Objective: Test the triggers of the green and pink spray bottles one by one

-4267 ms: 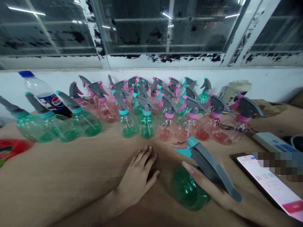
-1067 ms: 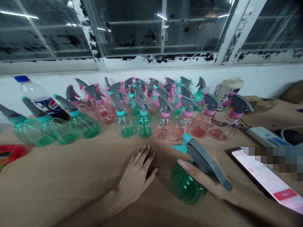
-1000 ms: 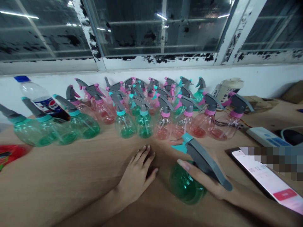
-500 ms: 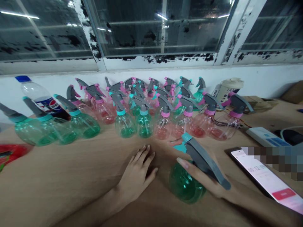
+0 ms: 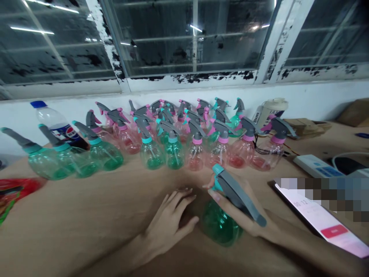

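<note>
R hand (image 5: 240, 221) closed around neck of a green spray bottle (image 5: 221, 227), thumb along near side, fingertips by teal trigger (image 5: 217, 185); far fingers partly hidden. L hand (image 5: 167, 221) half open, palm down, fingers loosely spread, holds nothing; on or just above table, can't tell which. Bottle sits to its right, near but apart, front centre-R of table; base touching wood or not, unclear.

Handling (judged): prob. light, thin-walled plastic; globe may flex if squeezed, slick, esp. if wet. Top-heavy look, so tip risk. Best hold: neck just under spray head, or a wide cupped grip on the globe; avoid pulling on long grey lever (image 5: 240, 196), prob. stiff but hinged. Not v. fragile. Fill level in this one not readable.

Materials: globe glossy, translucent, hard highlights; lever matt grey, slightly curved. Table (image 5: 100, 215) smooth, pale brown, faint grain.

Beyond: front row of similar bottles, e.g. teal-collared green bottle (image 5: 175, 156) & pink-collared clear-pink bottle (image 5: 196, 156), dip tubes visible, darker tint low down. Farther L: blue-capped cola bottle (image 5: 62, 127), crinkly red packet (image 5: 21, 188). R: flat glass-faced phone (image 5: 317, 219), white boxy unit (image 5: 317, 165), pale cup (image 5: 272, 111). Behind: white wall (image 5: 314, 98), flaking window frames (image 5: 187, 80).
</note>
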